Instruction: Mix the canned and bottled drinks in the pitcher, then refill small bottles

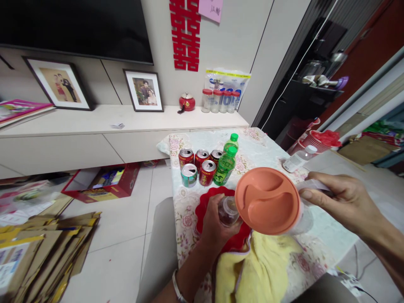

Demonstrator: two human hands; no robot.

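My left hand [212,225] is wrapped round a small clear bottle [229,212] with a wide, uncapped mouth, above a scalloped red tray [205,201]. My right hand [345,201] grips the handle of a clear plastic pitcher [304,219]. The pitcher is tilted towards the bottle, and its orange lid [268,201] faces me. Its rim is close to the bottle's mouth; I cannot tell whether they touch or whether any liquid flows. A yellow towel [268,265] lies crumpled below the pitcher.
On the floral tablecloth [186,221] stand several opened drink cans [207,173] and two green-capped bottles [225,166]. A white-capped bottle [298,159] leans at the right. Behind is a white cabinet [104,122] with red-lidded jars [216,102]. Flattened cardboard [47,252] lies on the floor.
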